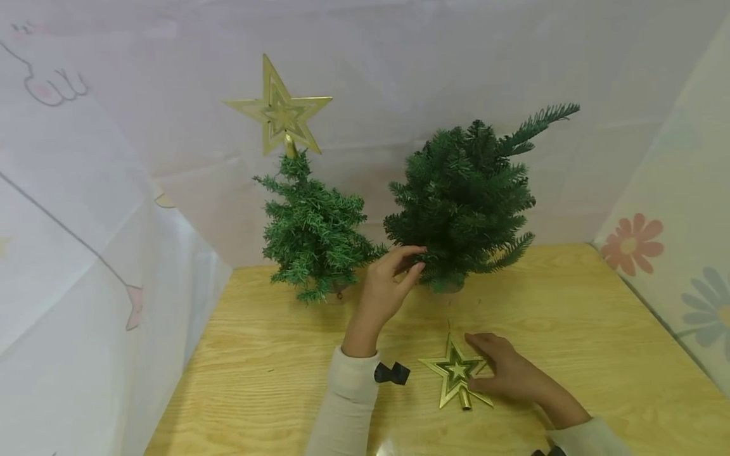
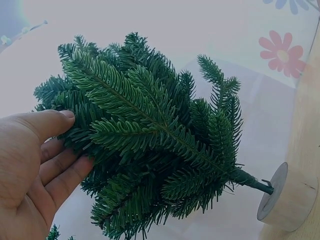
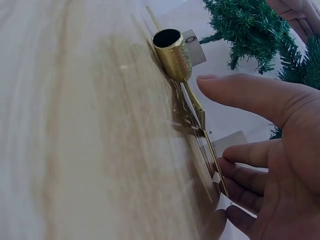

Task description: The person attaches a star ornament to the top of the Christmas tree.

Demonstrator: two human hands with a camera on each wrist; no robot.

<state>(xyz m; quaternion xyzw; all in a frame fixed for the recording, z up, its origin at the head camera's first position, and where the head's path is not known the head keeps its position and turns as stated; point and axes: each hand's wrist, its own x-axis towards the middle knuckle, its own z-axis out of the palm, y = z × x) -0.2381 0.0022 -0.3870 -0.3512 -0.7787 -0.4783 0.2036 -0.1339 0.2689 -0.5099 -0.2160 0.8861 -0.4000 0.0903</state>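
Note:
Two small artificial Christmas trees stand side by side at the back of the table. The left tree (image 1: 313,221) carries a gold star topper (image 1: 282,111) at its tip. The right tree (image 1: 462,202), darker and fuller, has a long branch sticking out at its upper right. At this right tree's lower left is my left hand (image 1: 383,294), thumb and fingers apart at the foliage; whether it touches the needles I cannot tell. A second gold star topper (image 1: 455,369) lies on the table, its hollow socket (image 3: 174,55) toward me. Over its right side my right hand (image 1: 507,373) spreads, fingertips at the star's edge.
The wooden table (image 1: 256,354) meets a pale cloth backdrop (image 1: 365,76) behind the trees. A flower-printed cloth (image 1: 673,190) borders the right side. Each tree has a round wooden base (image 2: 290,197). A black bow (image 1: 392,373) sits on my left cuff.

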